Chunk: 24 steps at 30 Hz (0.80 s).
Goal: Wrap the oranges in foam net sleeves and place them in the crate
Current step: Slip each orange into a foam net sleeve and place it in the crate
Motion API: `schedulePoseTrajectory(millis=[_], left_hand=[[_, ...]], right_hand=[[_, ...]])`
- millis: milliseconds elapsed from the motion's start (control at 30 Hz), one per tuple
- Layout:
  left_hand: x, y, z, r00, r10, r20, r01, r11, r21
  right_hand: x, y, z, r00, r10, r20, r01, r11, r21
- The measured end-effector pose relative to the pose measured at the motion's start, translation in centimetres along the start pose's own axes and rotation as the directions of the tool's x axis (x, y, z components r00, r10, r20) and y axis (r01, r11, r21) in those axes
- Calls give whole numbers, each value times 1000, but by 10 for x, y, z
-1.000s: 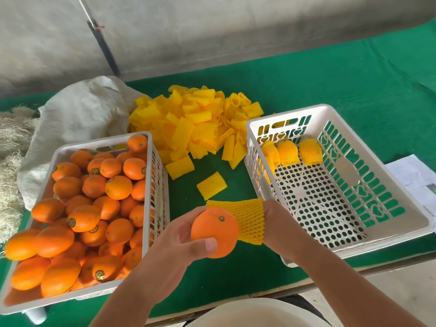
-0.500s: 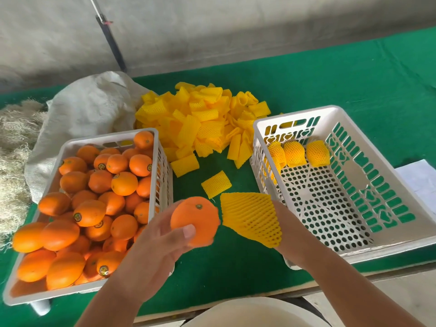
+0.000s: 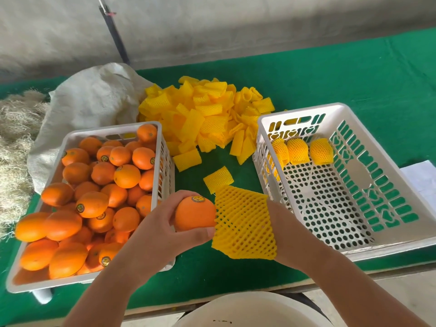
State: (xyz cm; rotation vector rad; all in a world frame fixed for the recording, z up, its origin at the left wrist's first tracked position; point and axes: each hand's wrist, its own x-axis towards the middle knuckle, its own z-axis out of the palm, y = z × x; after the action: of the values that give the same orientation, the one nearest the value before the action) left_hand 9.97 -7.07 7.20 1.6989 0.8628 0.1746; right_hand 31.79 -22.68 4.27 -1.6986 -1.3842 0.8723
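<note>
A smooth, round orange with a small round sticker near its top sits at the lower centre of the frame, gripped by the left hand: the thumb curls across its underside and the fingers wrap round its far side. Its right edge touches the open mouth of a yellow foam net sleeve, a soft lattice of diamond-shaped holes stretched wide into a boxy tube. The right hand is pushed inside that sleeve, spreading it from within; its fingers are hidden by the mesh, so how far they are opened cannot be told. At the left of the frame a white plastic crate with slotted walls is heaped with glossy bare oranges, many bearing the same sticker. At the right stands a second white crate, its floor pierced with round holes and its walls cut with slots, holding three wrapped oranges in a row along its far end. Between the crates, toward the upper centre, lies a loose pile of flattened yellow sleeves on the green felt-like table. A coarse pale woven sack lies crumpled at the upper left, beside dry straw-like fibre.
</note>
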Motion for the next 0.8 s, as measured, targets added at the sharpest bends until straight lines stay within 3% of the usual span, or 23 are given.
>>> schedulePoseTrajectory(millis=[267,533,800], left_hand=[[-1,-12,11,1000,-9,2,10,999,-45],[-2,-14,8,999,-29,21,30,999,-23],[-4,-17,5,993,-52,104,69,985,-160]], right_hand=[[2,-3,1,997,-65,-37,55,973,-226],[4,-15,3,999,-9,37,20,951,-308],[2,-16,14,995,92,45,-67,917,-394]])
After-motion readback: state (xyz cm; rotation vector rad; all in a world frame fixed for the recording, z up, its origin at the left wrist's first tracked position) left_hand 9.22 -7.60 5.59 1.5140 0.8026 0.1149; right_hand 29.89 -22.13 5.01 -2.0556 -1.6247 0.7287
